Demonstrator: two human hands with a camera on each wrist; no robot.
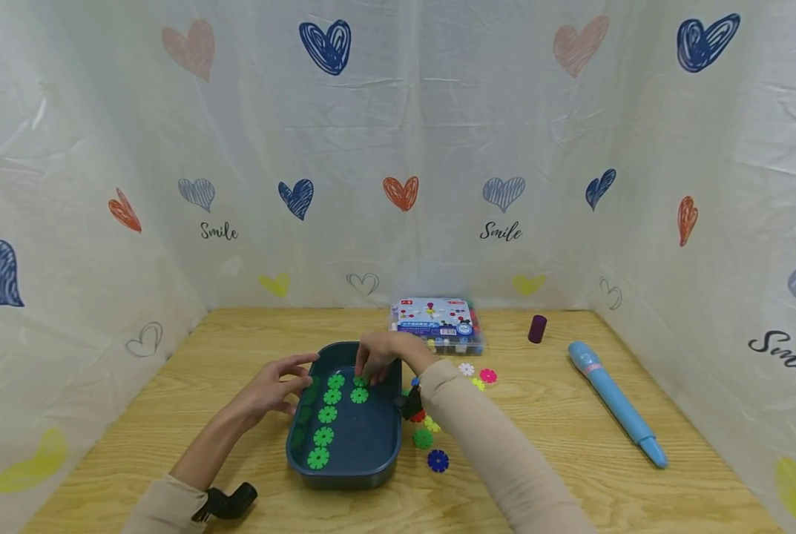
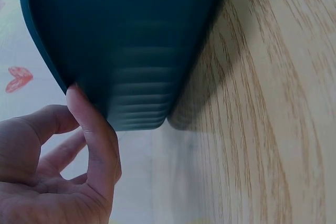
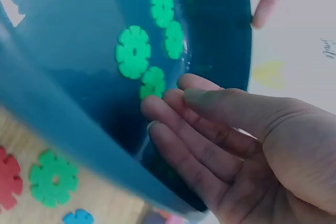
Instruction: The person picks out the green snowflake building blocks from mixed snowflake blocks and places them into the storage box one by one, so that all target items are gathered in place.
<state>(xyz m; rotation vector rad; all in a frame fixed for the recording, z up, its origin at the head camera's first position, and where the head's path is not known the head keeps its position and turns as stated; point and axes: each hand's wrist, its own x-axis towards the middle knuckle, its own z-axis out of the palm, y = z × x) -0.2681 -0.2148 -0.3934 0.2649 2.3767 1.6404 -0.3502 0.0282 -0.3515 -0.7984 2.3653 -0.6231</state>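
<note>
A dark blue-green rectangular basin (image 1: 344, 475) stands on the table. In it, green snowflake discs (image 1: 327, 414) form a row along the left side, with a shorter second row beside it. My right hand (image 1: 379, 356) reaches into the far end. Its fingertips lie right at the last disc (image 3: 153, 82) of the short row, and the right wrist view shows the fingers loosely bent with nothing between them. At the basin's left rim is my left hand (image 1: 274, 383). A fingertip (image 2: 79, 95) touches that rim, while the other fingers are loosely bent outside the wall.
Loose coloured discs (image 1: 438, 460) lie right of the basin, partly behind my right arm. A clear-lidded toy box (image 1: 436, 325) stands behind. Farther right are a dark purple cylinder (image 1: 537, 328) and a long light-blue stick-shaped thing (image 1: 618, 403). A printed curtain (image 1: 398, 148) encloses the table.
</note>
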